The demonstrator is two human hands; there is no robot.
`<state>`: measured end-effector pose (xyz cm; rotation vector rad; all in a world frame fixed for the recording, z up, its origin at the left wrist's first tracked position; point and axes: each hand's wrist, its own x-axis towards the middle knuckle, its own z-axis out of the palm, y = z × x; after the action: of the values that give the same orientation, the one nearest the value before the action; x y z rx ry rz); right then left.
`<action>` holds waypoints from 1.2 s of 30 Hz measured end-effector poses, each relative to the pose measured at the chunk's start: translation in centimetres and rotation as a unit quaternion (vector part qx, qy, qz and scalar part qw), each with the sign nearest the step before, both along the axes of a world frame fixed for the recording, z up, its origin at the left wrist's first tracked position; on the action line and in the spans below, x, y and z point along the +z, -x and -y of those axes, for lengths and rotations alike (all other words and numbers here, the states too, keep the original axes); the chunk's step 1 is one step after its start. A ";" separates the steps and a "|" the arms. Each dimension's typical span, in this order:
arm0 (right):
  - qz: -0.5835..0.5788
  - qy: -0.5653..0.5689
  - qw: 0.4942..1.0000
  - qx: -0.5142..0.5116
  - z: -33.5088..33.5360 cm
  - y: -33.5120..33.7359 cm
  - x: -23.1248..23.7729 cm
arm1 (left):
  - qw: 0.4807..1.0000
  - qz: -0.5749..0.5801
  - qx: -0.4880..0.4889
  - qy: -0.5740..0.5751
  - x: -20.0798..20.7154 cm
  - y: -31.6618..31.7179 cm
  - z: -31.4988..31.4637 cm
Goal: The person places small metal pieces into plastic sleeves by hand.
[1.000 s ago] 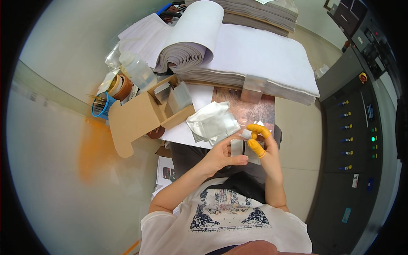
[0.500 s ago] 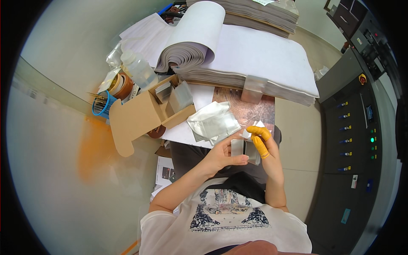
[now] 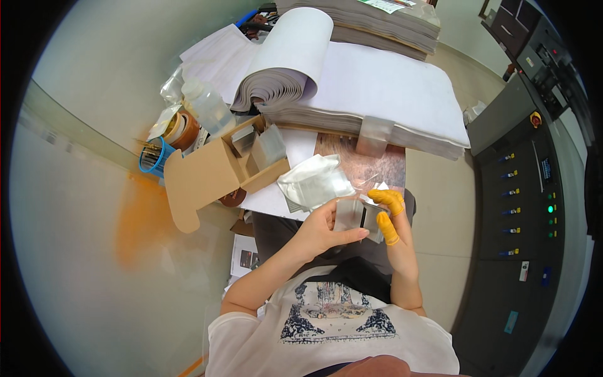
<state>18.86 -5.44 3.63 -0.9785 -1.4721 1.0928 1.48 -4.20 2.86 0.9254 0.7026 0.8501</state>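
Above my lap, my left hand [image 3: 323, 231] pinches a small stack of thin, clear grey rectangular sheets [image 3: 349, 215] with a narrow black strip across it. Its thumb lies along the near edge, and the other fingers go behind. On the far side of the strip, my right hand [image 3: 400, 231] grips the stack's right part, with yellow finger cots on thumb and fingers. Whether the sheets are glass or plastic I cannot tell. Just beyond the left hand, a crumpled silvery white pouch [image 3: 317, 182] lies on the table.
An open cardboard box [image 3: 264, 174] with more clear sheets stands left of the pouch. Behind are a thick paper stack [image 3: 402, 85] with a rolled-back top, a plastic bottle [image 3: 207, 108] and a blue pen cup [image 3: 157, 158]. A dark control cabinet [image 3: 521, 188] rises at the right.
The clear sheets have shifted slightly left and tilted, showing more of their face. My right fingers have moved down and closer over the stack's right side. My left hand still holds it.
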 end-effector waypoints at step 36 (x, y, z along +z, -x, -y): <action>0.291 -0.111 0.913 -0.262 -9.3 -0.2 -1.1 | 0.651 -0.488 0.213 -0.541 2.7 0.6 -8.1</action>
<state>19.09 3.82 2.52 -1.4996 -1.6049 0.2348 0.86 3.87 5.52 2.4952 1.4139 1.1815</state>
